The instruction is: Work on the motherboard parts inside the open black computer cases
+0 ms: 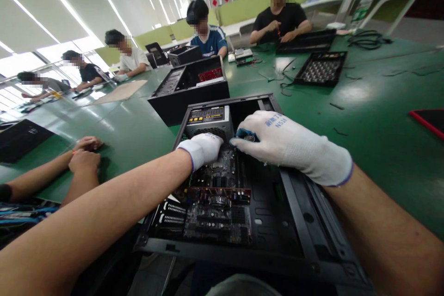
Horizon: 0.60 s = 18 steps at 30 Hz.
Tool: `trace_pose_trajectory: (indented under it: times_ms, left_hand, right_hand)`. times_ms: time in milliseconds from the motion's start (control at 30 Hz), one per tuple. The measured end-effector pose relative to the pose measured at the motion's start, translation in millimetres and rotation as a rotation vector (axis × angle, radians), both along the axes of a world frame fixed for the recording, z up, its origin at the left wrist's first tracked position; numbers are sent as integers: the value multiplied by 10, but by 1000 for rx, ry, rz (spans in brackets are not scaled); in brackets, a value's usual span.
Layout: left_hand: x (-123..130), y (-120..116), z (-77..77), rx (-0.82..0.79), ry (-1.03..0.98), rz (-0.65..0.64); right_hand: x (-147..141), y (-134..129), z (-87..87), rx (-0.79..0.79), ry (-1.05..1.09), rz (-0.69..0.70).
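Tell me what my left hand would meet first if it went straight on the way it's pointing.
Most likely the fingers of your right hand, just across a small gap from your left hand, over the open computer case. Depth is unclear, so it might pass under them instead.

Coiled black cables (369,39) lie on the green worktop (374,97), and there's a red-edged black object (430,121) at right!

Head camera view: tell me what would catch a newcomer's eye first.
Probably the white-gloved left hand and right hand, mid-picture, reaching into an open black computer case near its power supply. Behind it, a second open case holds a bright red board.
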<state>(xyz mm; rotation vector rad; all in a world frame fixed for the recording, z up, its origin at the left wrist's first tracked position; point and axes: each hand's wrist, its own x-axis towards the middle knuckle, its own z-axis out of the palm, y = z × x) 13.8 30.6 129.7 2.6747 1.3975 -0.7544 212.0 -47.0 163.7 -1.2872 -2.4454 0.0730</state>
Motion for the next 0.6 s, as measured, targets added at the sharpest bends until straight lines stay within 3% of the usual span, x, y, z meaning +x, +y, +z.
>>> trace_pose_trajectory:
  times_ms: [400, 600]
  left_hand:
    - [34, -53, -112, -66, 47, -60]
    - [82, -84, -83, -70, 68, -63]
  right_hand:
    - [-3, -3, 16, 2, -22, -9]
    - [4, 6, -37, 64, -26, 5]
